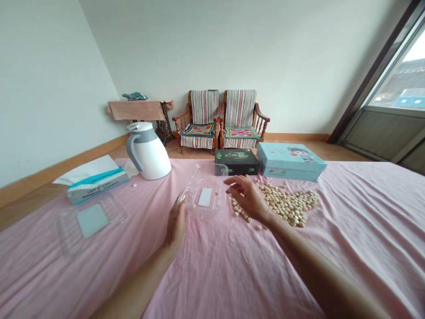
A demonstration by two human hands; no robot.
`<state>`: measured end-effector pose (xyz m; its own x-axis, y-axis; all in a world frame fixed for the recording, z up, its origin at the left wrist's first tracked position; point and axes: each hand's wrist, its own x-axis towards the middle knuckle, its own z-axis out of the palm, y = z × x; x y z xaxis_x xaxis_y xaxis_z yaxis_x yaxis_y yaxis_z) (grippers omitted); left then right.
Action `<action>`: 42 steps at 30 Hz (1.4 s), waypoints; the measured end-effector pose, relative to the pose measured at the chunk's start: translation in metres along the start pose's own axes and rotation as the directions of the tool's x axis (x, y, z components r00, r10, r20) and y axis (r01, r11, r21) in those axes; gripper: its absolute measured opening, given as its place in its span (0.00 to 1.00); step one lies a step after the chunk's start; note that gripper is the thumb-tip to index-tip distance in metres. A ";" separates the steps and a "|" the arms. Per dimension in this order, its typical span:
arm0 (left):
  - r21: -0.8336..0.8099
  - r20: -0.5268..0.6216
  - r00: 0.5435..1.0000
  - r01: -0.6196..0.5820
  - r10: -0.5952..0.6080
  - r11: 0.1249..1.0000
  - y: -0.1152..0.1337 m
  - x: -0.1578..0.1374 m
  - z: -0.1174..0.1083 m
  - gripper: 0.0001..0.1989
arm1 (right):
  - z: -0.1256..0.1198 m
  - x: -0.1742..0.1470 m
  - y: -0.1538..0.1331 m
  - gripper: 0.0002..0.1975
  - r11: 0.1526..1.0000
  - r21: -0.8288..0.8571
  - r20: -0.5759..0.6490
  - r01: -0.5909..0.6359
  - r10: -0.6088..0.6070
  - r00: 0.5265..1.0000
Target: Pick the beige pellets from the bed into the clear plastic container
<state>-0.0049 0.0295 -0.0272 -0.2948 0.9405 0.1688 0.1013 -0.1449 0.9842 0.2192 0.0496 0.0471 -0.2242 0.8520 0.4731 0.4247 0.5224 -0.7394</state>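
A clear plastic container (204,177) with a white label sits in front of me, tilted a little, and a few pale round pieces show in it. My left hand (177,221) grips its near left side. Just off its right edge hovers my right hand (247,197), fingers apart and slightly bent, with nothing visible in them. Behind and under that hand spreads a heap of beige, nut-like round pieces (292,204); the hand and wrist hide part of it.
On the pink cloth (212,274) stand a white-and-grey jug (152,153), a tissue pack (98,184), a black box (236,162) and a light blue box (290,161). A second clear plastic piece (114,212) lies at left. Two wooden chairs (221,117) stand beyond.
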 end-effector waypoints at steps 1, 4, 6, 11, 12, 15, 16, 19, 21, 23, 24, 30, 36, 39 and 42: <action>-0.011 0.000 1.000 -0.006 0.006 1.000 0.000 0.000 0.000 0.22 | -0.001 -0.001 0.003 0.10 0.999 -0.048 0.001 -0.014 0.014 1.000; -0.012 0.003 0.999 -0.033 0.033 0.999 0.002 0.001 0.000 0.22 | -0.009 -0.006 0.012 0.09 0.948 -0.315 0.131 -0.038 0.084 0.988; 0.020 0.003 0.999 -0.048 0.048 0.999 0.006 0.001 0.000 0.22 | -0.011 -0.011 0.016 0.09 0.888 -0.459 0.300 0.024 0.130 0.945; 0.082 0.021 0.995 -0.095 0.094 0.992 0.020 -0.002 0.001 0.20 | 0.001 -0.026 0.019 0.15 0.783 -0.596 0.504 0.178 0.193 0.842; 0.086 0.023 0.995 -0.100 0.099 0.991 0.022 -0.003 0.001 0.20 | 0.003 -0.027 0.019 0.14 0.765 -0.618 0.504 0.183 0.206 0.839; 0.078 0.019 0.996 -0.089 0.088 0.993 0.021 -0.002 0.001 0.20 | 0.001 -0.024 0.020 0.13 0.767 -0.616 0.491 0.181 0.194 0.850; 0.067 0.017 0.997 -0.079 0.078 0.995 0.019 -0.002 0.001 0.20 | -0.003 -0.022 0.020 0.11 0.781 -0.603 0.466 0.164 0.178 0.867; 0.020 0.018 0.999 -0.050 0.050 0.999 0.010 0.001 0.000 0.21 | -0.014 -0.013 0.017 0.07 0.840 -0.541 0.286 0.052 0.125 0.950; 0.000 0.025 0.999 -0.035 0.035 0.999 0.005 0.002 -0.001 0.21 | -0.017 -0.007 0.014 0.06 0.896 -0.444 0.139 -0.015 0.086 0.987; -0.004 0.034 0.999 -0.029 0.029 1.000 0.001 0.002 -0.001 0.21 | -0.014 -0.004 0.010 0.06 0.960 -0.278 0.052 -0.040 0.056 0.997; -0.004 0.039 0.999 -0.027 0.028 1.000 -0.001 0.002 -0.002 0.21 | -0.011 -0.003 0.009 0.07 0.983 -0.178 0.039 -0.041 0.048 0.998; -0.020 0.033 0.999 -0.026 0.027 0.999 0.003 0.000 0.000 0.20 | -0.009 -0.002 0.013 0.10 0.987 -0.138 0.059 -0.081 0.090 0.994; 0.031 0.038 0.996 -0.077 0.075 0.997 0.014 -0.002 0.001 0.21 | -0.015 -0.012 0.030 0.10 0.770 -0.638 0.266 0.007 0.212 0.940; 0.046 0.042 0.994 -0.098 0.096 0.994 0.013 -0.002 0.000 0.20 | -0.008 -0.015 0.038 0.09 0.706 -0.708 0.286 0.024 0.255 0.924; 0.021 0.044 0.996 -0.082 0.081 0.996 0.010 -0.001 0.000 0.20 | -0.007 -0.015 0.039 0.09 0.724 -0.690 0.251 0.003 0.236 0.939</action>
<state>-0.0037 0.0269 -0.0177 -0.2438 0.9383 0.2453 0.1454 -0.2147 0.9658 0.2453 0.0574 0.0145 -0.3306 0.9318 0.1498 0.9121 0.3562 -0.2030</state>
